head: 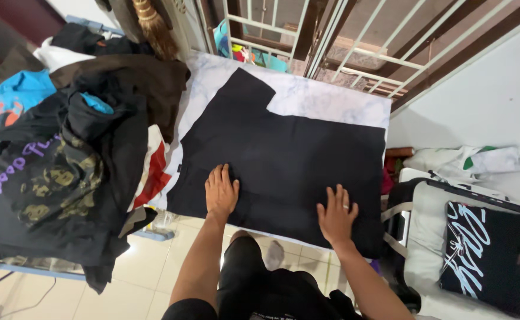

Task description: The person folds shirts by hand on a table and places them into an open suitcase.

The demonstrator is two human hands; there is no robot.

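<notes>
Pressing flat on a black T-shirt (283, 160), both hands rest palm down with fingers spread; neither hand grasps or pinches the fabric. The left hand (221, 192) lies on the lower left part of the garment, near its left edge. The right hand (336, 214), which wears a ring, lies on the lower right part, close to the near hem. The two hands are well apart, with smooth cloth between them.

The black T-shirt is spread out on a marble-patterned white tabletop (331, 101). One sleeve points toward the far left corner of the tabletop, and the body of the shirt covers most of the surface up to the right edge.

Left of the tabletop, a heap of clothes (64, 166) is piled high: mostly black garments, one with a camouflage print and purple lettering, plus a blue piece and a red-and-white piece just beside the shirt's left edge. A broom head (153, 26) hangs above the heap at the far side.

Right of the tabletop, a folded black shirt with a light blue print (485, 252) lies on a white surface. A crumpled white cloth (467, 160) lies farther back on that side. White window bars (354, 47) stand beyond the tabletop. Pale floor tiles (147, 278) show below.
</notes>
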